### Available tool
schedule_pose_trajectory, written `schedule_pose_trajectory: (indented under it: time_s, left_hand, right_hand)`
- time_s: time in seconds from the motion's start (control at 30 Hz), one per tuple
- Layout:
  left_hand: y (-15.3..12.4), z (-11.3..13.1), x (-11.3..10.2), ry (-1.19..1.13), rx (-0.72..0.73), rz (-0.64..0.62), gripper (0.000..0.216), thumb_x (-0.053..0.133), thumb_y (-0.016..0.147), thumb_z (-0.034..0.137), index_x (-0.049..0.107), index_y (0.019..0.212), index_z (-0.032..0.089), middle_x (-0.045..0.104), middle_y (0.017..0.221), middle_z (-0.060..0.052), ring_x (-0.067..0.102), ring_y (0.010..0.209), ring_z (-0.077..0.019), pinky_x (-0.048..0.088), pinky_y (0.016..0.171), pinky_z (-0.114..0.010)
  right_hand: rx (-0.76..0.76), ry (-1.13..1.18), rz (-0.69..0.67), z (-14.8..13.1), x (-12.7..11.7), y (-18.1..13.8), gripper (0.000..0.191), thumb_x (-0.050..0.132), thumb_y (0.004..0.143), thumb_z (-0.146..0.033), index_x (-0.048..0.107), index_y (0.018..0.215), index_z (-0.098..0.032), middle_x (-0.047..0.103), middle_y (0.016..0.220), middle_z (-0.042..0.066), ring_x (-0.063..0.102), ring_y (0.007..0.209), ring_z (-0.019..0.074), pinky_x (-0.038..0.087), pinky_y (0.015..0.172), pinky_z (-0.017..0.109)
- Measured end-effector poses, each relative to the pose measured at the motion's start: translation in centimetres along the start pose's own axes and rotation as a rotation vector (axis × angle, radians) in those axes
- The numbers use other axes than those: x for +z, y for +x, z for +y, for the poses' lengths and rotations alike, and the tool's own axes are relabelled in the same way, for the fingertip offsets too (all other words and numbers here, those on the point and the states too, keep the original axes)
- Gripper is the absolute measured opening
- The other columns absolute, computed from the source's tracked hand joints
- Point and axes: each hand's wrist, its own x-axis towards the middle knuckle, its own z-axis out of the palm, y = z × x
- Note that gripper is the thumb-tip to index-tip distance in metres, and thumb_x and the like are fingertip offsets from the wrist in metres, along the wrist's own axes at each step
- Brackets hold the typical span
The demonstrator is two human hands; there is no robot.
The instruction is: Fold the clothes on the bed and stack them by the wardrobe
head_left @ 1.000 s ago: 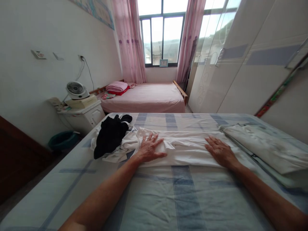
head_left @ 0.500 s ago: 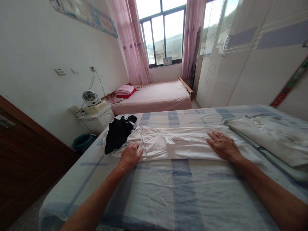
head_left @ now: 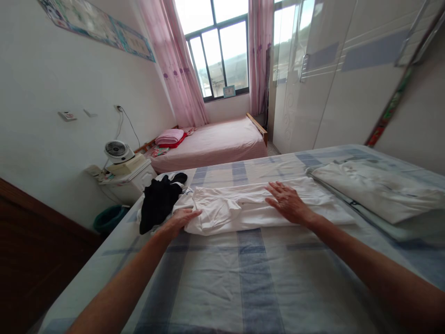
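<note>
A white garment (head_left: 243,208), folded into a long band, lies across a bed with a blue-checked sheet (head_left: 222,278). My left hand (head_left: 179,219) is at the band's left end, fingers tucked under its edge as if gripping it. My right hand (head_left: 288,202) lies flat on the middle of the garment, fingers spread. Just left of the band sits a black garment (head_left: 158,204) heaped on more white cloth.
A folded white bundle (head_left: 375,190) rests at the bed's right side. Beyond are a pink bed (head_left: 215,144), a nightstand (head_left: 130,178) with a small fan (head_left: 118,150), a green bin (head_left: 109,218), a white wardrobe (head_left: 330,83) and a dark wooden panel (head_left: 31,250) at left.
My left hand slid off the top of the white garment to its left end and curled under the edge. My right hand moved left toward the middle. The view swung right.
</note>
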Motion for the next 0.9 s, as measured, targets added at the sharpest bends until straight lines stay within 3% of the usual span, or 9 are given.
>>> schedule_pose_trajectory:
  time_s: [0.1,0.2,0.33,0.43,0.53,0.67,0.77,0.9]
  left_hand:
    - [0.5,-0.2,0.3,-0.084,0.035,0.009,0.041,0.077,0.054,0.040,0.066,0.082,0.012,0.068,0.070,-0.005,0.061,0.058,-0.0156,0.043,0.050,-0.022]
    - [0.6,-0.3,0.5,-0.167,0.077,0.029,0.034,0.073,0.058,0.033,0.065,0.085,0.015,0.068,0.073,-0.003,0.064,0.065,-0.0164,0.049,0.059,-0.024]
    - [0.0,0.1,1.0,-0.253,0.086,-0.038,0.024,0.069,0.064,0.031,0.062,0.081,0.015,0.069,0.077,-0.005,0.065,0.069,-0.0180,0.052,0.066,-0.028]
    - [-0.3,1.2,1.4,-0.294,0.106,-0.082,0.024,0.068,0.066,0.030,0.061,0.084,0.017,0.068,0.077,-0.005,0.064,0.068,-0.0185,0.052,0.062,-0.028]
    - [-0.6,3.2,2.2,-0.328,0.156,-0.108,0.031,0.064,0.067,0.031,0.059,0.096,0.019,0.067,0.081,-0.004,0.064,0.071,-0.0190,0.050,0.059,-0.027]
    - [-0.5,7.5,4.7,-0.380,0.337,-0.199,0.042,0.063,0.066,0.028,0.057,0.106,0.019,0.066,0.088,-0.004,0.061,0.067,-0.0150,0.047,0.056,-0.022]
    - [-0.1,11.5,8.6,-0.388,0.463,-0.310,0.045,0.067,0.064,0.027,0.057,0.108,0.019,0.064,0.087,-0.001,0.057,0.064,-0.0107,0.046,0.057,-0.020]
    - [0.7,15.3,16.5,-0.309,0.559,-0.543,0.050,0.072,0.063,0.031,0.058,0.108,0.016,0.063,0.083,-0.001,0.056,0.061,-0.0084,0.046,0.059,-0.019]
  right_hand:
    - [-0.074,0.087,-0.003,-3.8,0.4,1.7,0.052,0.028,0.094,-0.046,0.040,0.137,-0.019,0.028,0.148,0.009,0.021,0.137,0.0255,0.020,0.109,0.045]
    - [-0.177,0.181,-0.051,-6.9,1.4,1.7,0.054,0.040,0.090,-0.049,0.042,0.136,-0.021,0.032,0.146,0.008,0.024,0.136,0.0255,0.021,0.109,0.045]
    - [-0.270,0.316,-0.100,-7.6,1.5,0.1,0.050,0.046,0.088,-0.048,0.049,0.131,-0.022,0.044,0.139,0.006,0.034,0.132,0.0221,0.025,0.109,0.041]
    - [-0.185,0.410,-0.036,-4.3,-0.4,-0.3,0.043,0.037,0.093,-0.041,0.051,0.128,-0.020,0.048,0.136,0.007,0.039,0.129,0.0203,0.028,0.108,0.041]
    - [0.001,0.502,0.060,1.4,-2.8,-0.9,0.045,0.036,0.092,-0.041,0.053,0.125,-0.017,0.050,0.133,0.011,0.041,0.126,0.0226,0.029,0.108,0.043]
    - [0.310,0.683,0.139,8.3,-4.6,-3.1,0.052,0.027,0.093,-0.044,0.051,0.125,-0.012,0.055,0.125,0.018,0.058,0.109,0.0265,0.048,0.091,0.044]
    - [0.448,0.849,0.169,10.8,-4.5,-4.7,0.054,0.020,0.095,-0.044,0.046,0.129,-0.012,0.058,0.121,0.019,0.064,0.097,0.0234,0.055,0.079,0.037]
    - [0.517,0.991,0.209,11.5,-3.5,-5.5,0.058,0.015,0.095,-0.048,0.045,0.128,-0.010,0.059,0.119,0.020,0.064,0.099,0.0225,0.054,0.083,0.037]
